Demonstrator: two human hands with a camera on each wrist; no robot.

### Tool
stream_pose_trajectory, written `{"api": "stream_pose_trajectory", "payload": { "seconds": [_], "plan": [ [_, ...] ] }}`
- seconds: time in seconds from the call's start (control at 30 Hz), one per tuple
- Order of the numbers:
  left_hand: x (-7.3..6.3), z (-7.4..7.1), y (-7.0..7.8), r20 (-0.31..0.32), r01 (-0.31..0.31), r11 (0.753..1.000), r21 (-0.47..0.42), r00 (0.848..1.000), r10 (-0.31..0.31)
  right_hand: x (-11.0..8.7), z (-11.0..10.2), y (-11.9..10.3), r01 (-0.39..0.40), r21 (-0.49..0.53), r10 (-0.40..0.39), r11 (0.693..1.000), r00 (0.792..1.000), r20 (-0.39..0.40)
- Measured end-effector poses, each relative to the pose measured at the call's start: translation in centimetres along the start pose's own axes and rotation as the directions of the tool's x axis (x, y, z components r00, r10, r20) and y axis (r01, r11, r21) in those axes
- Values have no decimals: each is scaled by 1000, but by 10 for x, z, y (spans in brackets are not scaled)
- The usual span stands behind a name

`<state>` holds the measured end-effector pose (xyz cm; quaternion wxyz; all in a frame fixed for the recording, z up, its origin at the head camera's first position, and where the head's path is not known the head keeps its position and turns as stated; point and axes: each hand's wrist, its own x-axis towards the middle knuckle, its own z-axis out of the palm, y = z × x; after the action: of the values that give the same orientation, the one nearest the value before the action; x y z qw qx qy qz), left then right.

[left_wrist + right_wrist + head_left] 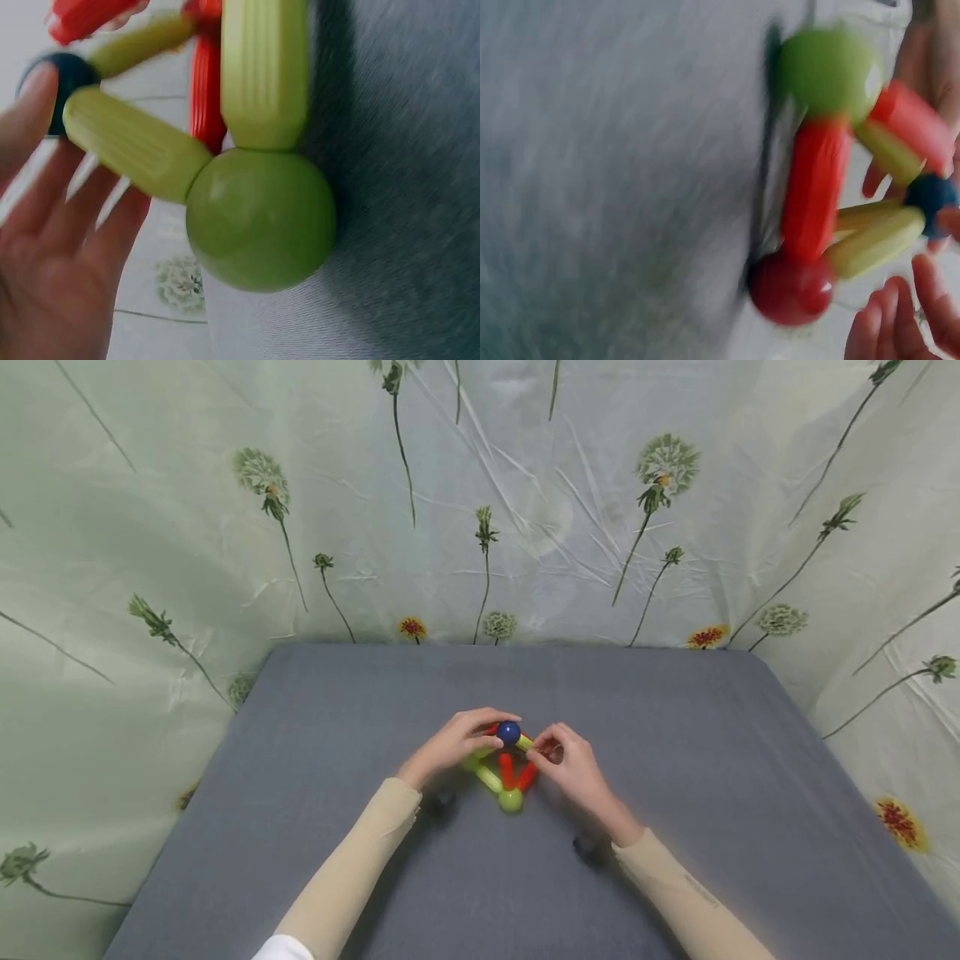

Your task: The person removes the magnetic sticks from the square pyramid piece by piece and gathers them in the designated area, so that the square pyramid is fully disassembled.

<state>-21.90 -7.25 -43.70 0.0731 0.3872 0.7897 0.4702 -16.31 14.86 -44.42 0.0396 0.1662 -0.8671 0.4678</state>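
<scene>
A frame of toy rods and balls stands on the grey cloth. My left hand (457,743) grips the dark blue ball (508,732) at its top, thumb on the near side, fingers behind. Yellow-green rods (135,142) slope from this ball to the lower balls. A red rod (507,771) leans up from the front green ball (511,800), its upper end close under the blue ball. Another green ball (261,217) forms the left corner, a red ball (791,289) the right. My right hand (576,770) is beside the red ball, fingers loosely bent, holding nothing.
The frame sits mid-table on the grey cloth (360,693). Behind and at both sides hangs a pale curtain (555,527) printed with dandelions. Dark wrist cameras show under both forearms.
</scene>
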Motion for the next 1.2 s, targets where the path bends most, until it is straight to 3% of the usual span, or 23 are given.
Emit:
{"api": "stream_pose_trajectory", "payload": {
  "seconds": [0.07, 0.13, 0.33, 0.43, 0.57, 0.7, 0.8, 0.9, 1.07, 1.2],
  "plan": [
    [1, -2, -1, 38, 21, 999, -39, 999, -19, 4, 0, 2, -8, -13, 8, 1000, 1000, -7],
    [2, -1, 1, 24, 57, 998, -33, 998, -57, 7, 2, 4, -26, -13, 26, 1000, 1000, 13],
    [3, 11, 8, -151, 153, 974, 168, 980, -128, 7, 15, 1, -52, 16, 52, 999, 999, 6],
    [5, 14, 9, -210, 144, 973, 180, 972, -105, 6, 20, -1, -49, 18, 49, 999, 999, -23],
    [6, 12, 8, -266, 108, 989, 106, 961, -76, 2, 22, -5, -34, 23, 35, 999, 999, -17],
    [5, 7, 5, -228, 63, 998, 12, 972, -59, -1, 17, -7, -60, 65, 59, 996, 998, 15],
    [4, 5, 2, -135, 36, 997, -71, 990, -45, 1, 9, -4, -84, 74, 88, 994, 995, -42],
    [5, 4, 2, -69, 27, 990, -140, 997, -37, 5, 2, 0, -88, 29, 90, 996, 993, -74],
    [6, 5, 4, -76, 32, 994, -100, 996, -40, 6, 2, 1, -94, -3, 94, 996, 995, 9],
    [6, 6, 8, -77, 31, 999, -32, 996, -33, 2, 8, -3, -106, 32, 107, 994, 994, -5]
  ]
}}
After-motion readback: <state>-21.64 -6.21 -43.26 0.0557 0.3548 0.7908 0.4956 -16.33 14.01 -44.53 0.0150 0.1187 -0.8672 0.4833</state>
